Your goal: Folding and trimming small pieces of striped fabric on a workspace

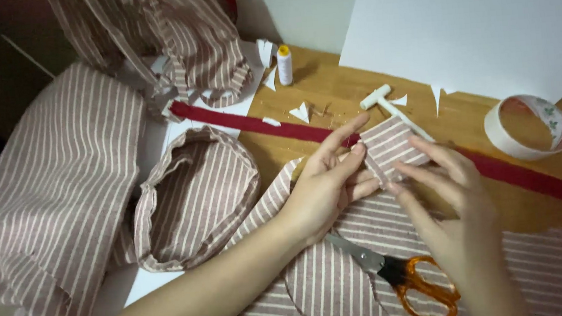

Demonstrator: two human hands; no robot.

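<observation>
Matt striped woven cloth [388,145]; scissors [399,273] with dull metal blades and glossy orange plastic handles; smooth grained wooden tabletop [329,93]; matt white paper sheet [479,18].

Home sewing table: scissors [400,278], thread spool [284,65]
</observation>
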